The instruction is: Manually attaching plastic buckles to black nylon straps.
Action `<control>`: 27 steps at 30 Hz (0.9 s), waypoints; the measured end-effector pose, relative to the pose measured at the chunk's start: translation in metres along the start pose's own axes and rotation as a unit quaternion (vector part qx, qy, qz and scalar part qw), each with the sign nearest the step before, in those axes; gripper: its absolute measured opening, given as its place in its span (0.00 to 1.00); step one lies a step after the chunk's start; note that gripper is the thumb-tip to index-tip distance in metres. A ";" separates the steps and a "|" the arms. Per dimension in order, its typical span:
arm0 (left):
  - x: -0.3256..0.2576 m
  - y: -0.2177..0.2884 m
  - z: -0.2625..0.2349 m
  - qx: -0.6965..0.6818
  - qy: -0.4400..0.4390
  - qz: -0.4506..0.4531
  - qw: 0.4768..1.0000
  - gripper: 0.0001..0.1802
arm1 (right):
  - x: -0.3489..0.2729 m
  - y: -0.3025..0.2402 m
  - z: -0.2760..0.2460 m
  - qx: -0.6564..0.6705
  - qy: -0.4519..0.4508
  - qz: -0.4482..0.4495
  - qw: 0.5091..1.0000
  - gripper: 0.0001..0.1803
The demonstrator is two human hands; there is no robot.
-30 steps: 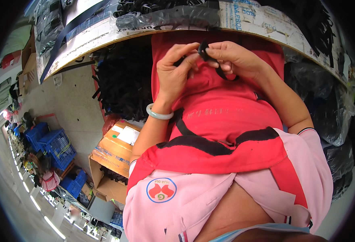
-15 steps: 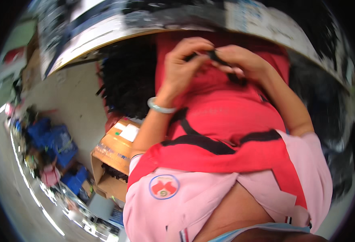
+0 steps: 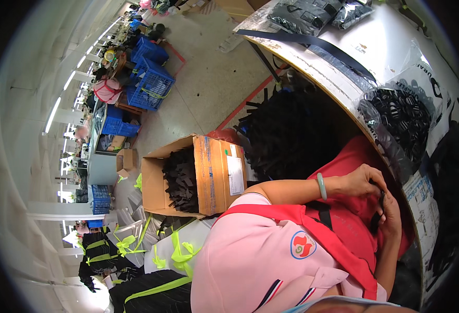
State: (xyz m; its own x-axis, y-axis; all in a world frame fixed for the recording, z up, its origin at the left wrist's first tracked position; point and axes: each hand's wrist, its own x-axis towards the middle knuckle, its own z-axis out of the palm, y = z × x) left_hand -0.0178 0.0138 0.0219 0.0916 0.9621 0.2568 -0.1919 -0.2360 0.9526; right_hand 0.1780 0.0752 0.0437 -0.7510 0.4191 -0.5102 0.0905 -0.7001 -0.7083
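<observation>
The view is swinging sharply to the person's left: a second ago the hands were sitting high and centred against the red apron, and now they are crowding the right edge, with the factory floor opening out beside them. The work itself is carrying on unbroken. The left hand (image 3: 362, 182), a pale green bangle (image 3: 321, 186) on its wrist, is curling its fingers over a small black strap piece (image 3: 379, 204), while the right hand (image 3: 392, 219) is closing on the same piece from below, in the lap just under the rim of the worktop (image 3: 313, 65). On the worktop, a clear, glossy bag of black plastic buckles (image 3: 399, 117) is lying near the edge. On the floor, an open cardboard box (image 3: 214, 177) is holding matte black strap lengths.
</observation>
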 end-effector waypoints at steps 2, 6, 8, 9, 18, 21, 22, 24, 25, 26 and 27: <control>-0.004 0.004 0.000 -0.047 0.084 -0.148 0.984 0.07 | 0.005 0.003 -0.018 -0.064 0.043 -0.021 0.997 0.10; 0.000 -0.003 -0.003 -0.120 0.164 -0.193 0.960 0.04 | -0.012 -0.006 -0.032 -0.100 0.103 -0.086 0.986 0.07; -0.002 -0.004 0.001 -0.011 0.180 -0.138 0.974 0.05 | -0.011 -0.011 -0.012 -0.106 0.111 -0.081 0.985 0.07; -0.005 -0.013 0.000 0.109 0.182 -0.015 0.977 0.07 | -0.007 -0.013 0.003 -0.149 0.107 -0.084 0.979 0.08; 0.004 0.005 0.002 0.158 0.200 -0.033 0.966 0.06 | 0.008 -0.005 0.024 -0.120 0.198 -0.101 0.968 0.12; 0.002 0.005 0.002 0.122 0.184 -0.091 0.971 0.06 | 0.006 -0.012 0.030 -0.092 0.169 -0.090 0.977 0.13; 0.003 0.004 0.003 0.135 0.179 -0.087 0.971 0.07 | 0.006 -0.010 0.029 -0.056 0.174 -0.099 0.978 0.12; 0.004 0.000 0.005 0.137 0.165 -0.079 0.973 0.07 | 0.006 -0.007 0.029 0.006 0.170 -0.114 0.979 0.11; 0.005 -0.004 0.006 0.135 0.163 -0.075 0.974 0.07 | 0.007 -0.004 0.027 0.031 0.167 -0.129 0.977 0.10; 0.007 -0.005 0.007 0.182 0.149 -0.052 0.971 0.08 | 0.007 -0.001 0.025 0.056 0.164 -0.144 0.974 0.10; 0.009 -0.004 0.008 0.216 0.143 -0.015 0.966 0.08 | 0.008 0.000 0.025 0.058 0.170 -0.143 0.973 0.10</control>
State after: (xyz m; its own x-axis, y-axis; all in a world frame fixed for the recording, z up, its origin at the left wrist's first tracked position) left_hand -0.0083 0.0226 0.0218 -0.1941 0.9532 0.2319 0.2385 -0.1835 0.9537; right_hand 0.1559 0.0641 0.0523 -0.4726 0.7595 -0.4470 -0.1788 -0.5793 -0.7953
